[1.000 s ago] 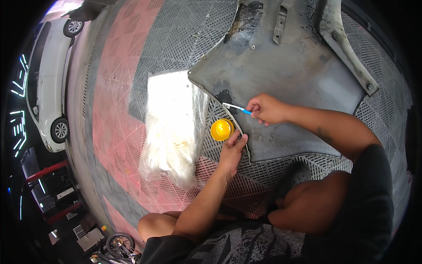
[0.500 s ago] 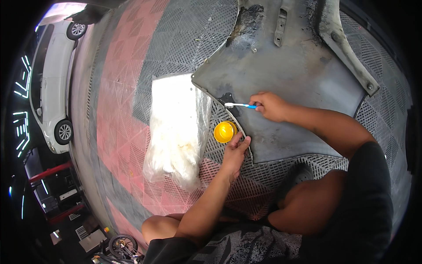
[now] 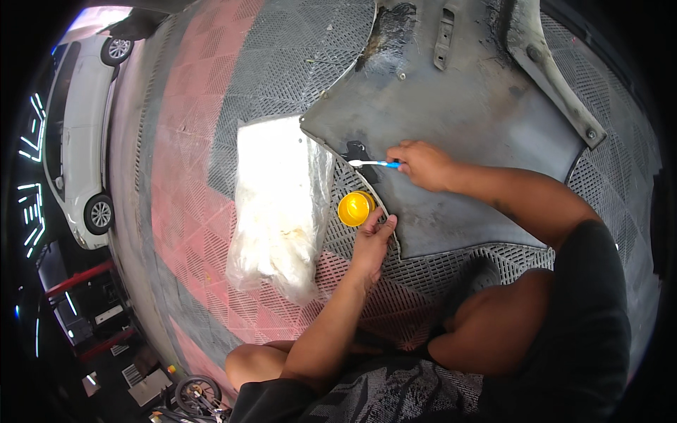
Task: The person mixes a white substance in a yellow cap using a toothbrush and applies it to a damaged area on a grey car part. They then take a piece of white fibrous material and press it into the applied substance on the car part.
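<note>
In my right hand (image 3: 425,166) is a blue-and-white toothbrush (image 3: 381,163), gripped by its blue handle. Its white head lies at the left edge of a grey car body panel (image 3: 465,127), beside a glossy black patch (image 3: 358,151). My left hand (image 3: 372,243) is at the same edge lower down, thumb on top and fingers curled at the rim; part of the grip is hidden. Just beside these fingers is a small yellow cup (image 3: 356,209), its inside facing up. Whether a finger touches the cup is hard to tell.
A clear plastic bag with white contents (image 3: 278,204) lies left of the cup on the grey and red grid-tile floor (image 3: 190,155). A curved metal strip (image 3: 557,77) borders the panel's far right. At far left are a white car (image 3: 81,141) and a small wheel (image 3: 196,393).
The toothbrush and my right hand have shifted slightly left, bringing the brush head closer to the panel's rim. The whole view has also drifted a little. My left hand keeps its place.
</note>
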